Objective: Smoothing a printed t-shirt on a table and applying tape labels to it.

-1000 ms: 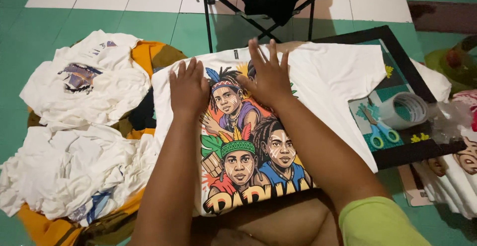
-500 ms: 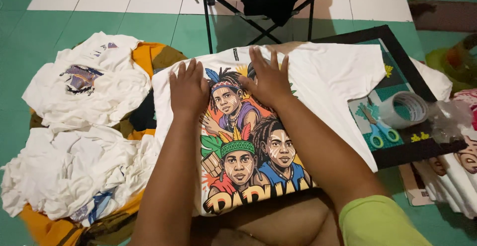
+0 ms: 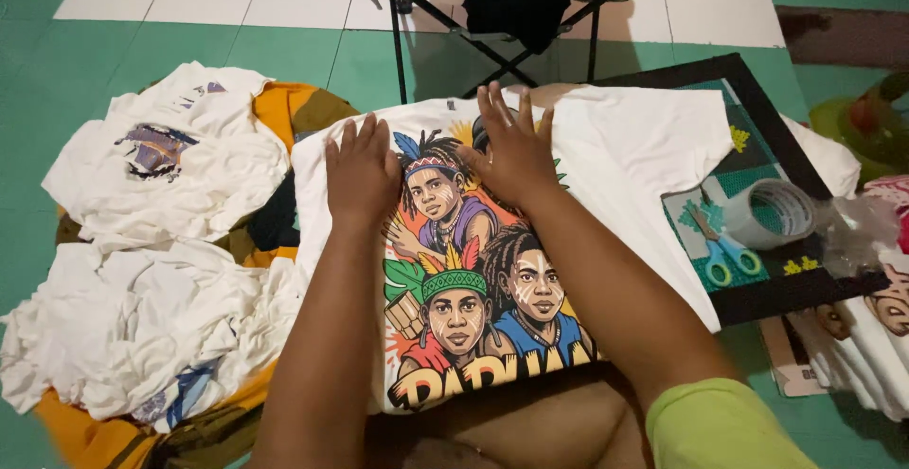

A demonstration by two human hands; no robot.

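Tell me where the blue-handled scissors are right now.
In the head view, the blue-handled scissors lie at right on the black-framed board, beside the tape roll, just past the printed T-shirt.

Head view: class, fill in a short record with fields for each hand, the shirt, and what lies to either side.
left hand: flat on the printed shirt
right hand: flat, fingers spread, near the collar
printed shirt: white, spread out, colourful picture of three faces
left side: pile of white shirts
right side: scissors, tape roll, black frame
behind: folding chair

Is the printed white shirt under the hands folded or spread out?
Spread out: the printed shirt lies flat, sleeve extended, full print showing under both palms.
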